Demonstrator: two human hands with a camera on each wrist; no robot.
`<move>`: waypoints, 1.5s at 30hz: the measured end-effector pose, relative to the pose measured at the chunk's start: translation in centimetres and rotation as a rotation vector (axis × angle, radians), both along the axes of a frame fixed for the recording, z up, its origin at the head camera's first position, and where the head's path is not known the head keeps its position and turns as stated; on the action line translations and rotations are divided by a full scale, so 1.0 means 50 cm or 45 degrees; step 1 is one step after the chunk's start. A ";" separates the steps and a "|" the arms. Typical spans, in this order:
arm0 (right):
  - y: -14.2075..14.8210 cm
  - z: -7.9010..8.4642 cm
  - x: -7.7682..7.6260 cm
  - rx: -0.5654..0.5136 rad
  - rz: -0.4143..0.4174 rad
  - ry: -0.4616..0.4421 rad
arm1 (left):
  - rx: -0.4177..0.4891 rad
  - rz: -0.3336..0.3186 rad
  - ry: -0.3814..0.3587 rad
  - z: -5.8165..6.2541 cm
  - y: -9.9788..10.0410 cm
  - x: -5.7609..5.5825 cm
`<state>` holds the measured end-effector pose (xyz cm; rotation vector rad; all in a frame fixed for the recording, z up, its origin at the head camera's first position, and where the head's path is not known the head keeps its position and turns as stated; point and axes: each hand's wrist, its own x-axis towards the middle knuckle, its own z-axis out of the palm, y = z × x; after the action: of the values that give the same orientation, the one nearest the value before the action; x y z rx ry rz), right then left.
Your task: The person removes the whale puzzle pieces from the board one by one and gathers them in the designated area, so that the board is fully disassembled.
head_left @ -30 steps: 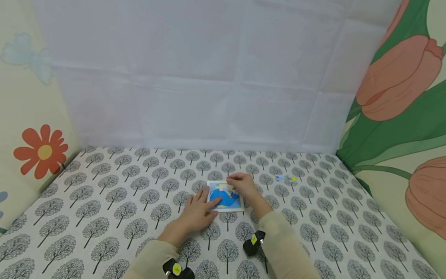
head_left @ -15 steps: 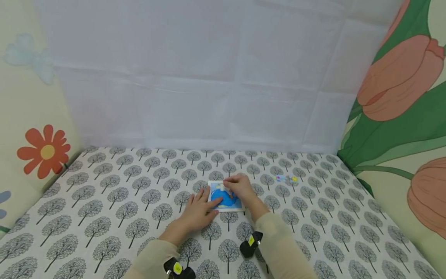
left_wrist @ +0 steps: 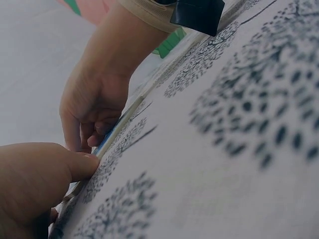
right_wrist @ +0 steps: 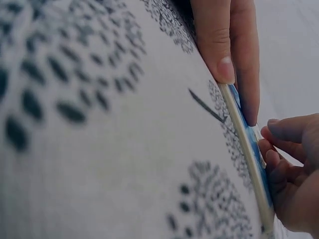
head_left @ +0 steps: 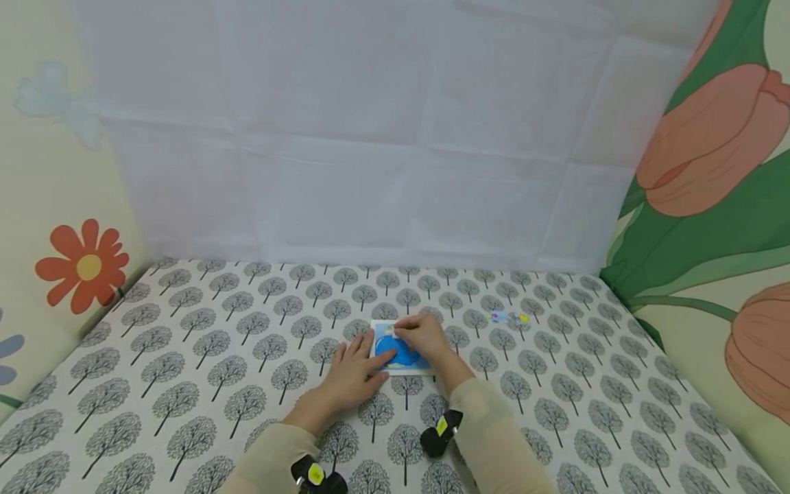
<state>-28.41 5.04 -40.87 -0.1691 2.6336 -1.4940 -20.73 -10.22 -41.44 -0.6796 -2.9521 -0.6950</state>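
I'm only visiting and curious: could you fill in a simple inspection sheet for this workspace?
Surface: tree-print cloth, spread flat apart from slight creases.
Job's things: white-edged picture puzzle, mostly blue, partly hidden by hands; small coloured pieces lie apart to its right on the cloth.
Clutter: nothing seen.
Hands: left hand rests at the puzzle's left side, fingers spread; right hand works over it, fingers bent, whatever they hold too small to make out.
Cables: nothing seen.
Surroundings: white backdrop sheet behind; orange-red flower pictured at left, pink tulips at right.
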 end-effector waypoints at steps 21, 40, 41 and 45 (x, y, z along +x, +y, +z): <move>-0.005 0.010 0.004 0.171 0.035 0.043 | 0.015 -0.013 0.007 -0.005 -0.002 -0.002; -0.015 0.011 -0.004 0.208 -0.020 0.004 | -0.004 -0.007 0.002 0.000 -0.001 -0.001; -0.016 0.010 -0.005 0.209 -0.021 0.002 | -0.003 -0.007 0.004 0.000 -0.001 -0.002; -0.017 0.008 -0.008 0.203 -0.032 -0.003 | 0.005 -0.008 0.002 -0.001 -0.001 -0.003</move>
<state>-28.80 4.21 -40.48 -0.1208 2.7469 -1.2822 -20.88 -10.27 -41.49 -0.6886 -2.9475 -0.7006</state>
